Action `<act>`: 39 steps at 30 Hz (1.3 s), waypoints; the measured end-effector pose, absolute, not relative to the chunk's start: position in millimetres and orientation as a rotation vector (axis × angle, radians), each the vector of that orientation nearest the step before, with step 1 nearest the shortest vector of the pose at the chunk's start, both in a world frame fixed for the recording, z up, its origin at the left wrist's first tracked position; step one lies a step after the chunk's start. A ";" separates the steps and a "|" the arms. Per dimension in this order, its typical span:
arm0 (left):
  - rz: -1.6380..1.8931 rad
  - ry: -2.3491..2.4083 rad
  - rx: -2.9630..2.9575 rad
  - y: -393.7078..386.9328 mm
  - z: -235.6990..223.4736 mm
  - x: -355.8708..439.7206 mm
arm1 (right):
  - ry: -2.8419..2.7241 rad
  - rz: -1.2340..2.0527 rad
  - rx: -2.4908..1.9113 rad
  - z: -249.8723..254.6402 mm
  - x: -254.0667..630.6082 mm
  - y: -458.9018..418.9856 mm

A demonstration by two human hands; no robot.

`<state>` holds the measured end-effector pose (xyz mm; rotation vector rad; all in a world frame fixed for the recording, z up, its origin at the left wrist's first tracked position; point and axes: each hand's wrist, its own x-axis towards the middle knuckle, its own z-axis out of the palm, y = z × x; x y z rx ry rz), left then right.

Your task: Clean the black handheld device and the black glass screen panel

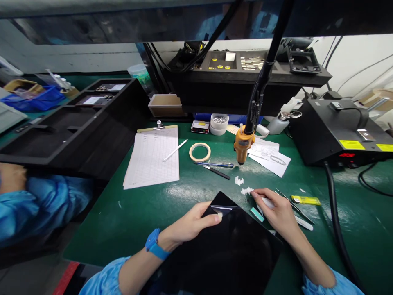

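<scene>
My left hand grips the upper left edge of a glossy black flat panel, thumb on its face. The panel is tilted, its near end beyond the picture. My right hand is closed in a pinch to the right of the panel's top corner. Its fingertips meet the end of a jagged white scrap. Something white shows partly under those fingers. Another white scrap lies just beyond. A small teal strip lies between panel and right hand.
Tweezers and a yellow lighter lie at right. An orange tool head hangs from a black arm. Beyond are a tape roll, a clipboard and a black power unit. Another person's sleeve is at left.
</scene>
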<state>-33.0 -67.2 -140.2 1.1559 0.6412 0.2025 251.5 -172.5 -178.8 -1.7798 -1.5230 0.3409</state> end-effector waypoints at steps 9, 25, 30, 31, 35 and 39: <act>0.207 0.636 1.147 -66.1 -142.5 -32.7 | -1.528 0.356 -1.783 -179.1 251.1 -172.7; 0.201 0.663 1.161 -67.0 -145.1 -34.6 | -1.511 0.368 -1.796 -178.4 250.8 -172.4; 0.201 0.654 1.164 -66.6 -145.2 -34.4 | -1.510 0.380 -1.800 -177.7 251.1 -172.2; 0.200 0.653 1.165 -66.5 -145.1 -34.3 | -1.510 0.381 -1.800 -177.3 251.1 -172.1; 0.198 0.650 1.162 -66.6 -144.6 -33.8 | -1.505 0.375 -1.797 -176.2 250.6 -171.8; 0.195 0.649 1.166 -66.5 -143.8 -33.5 | -1.502 0.377 -1.793 -176.7 250.5 -172.1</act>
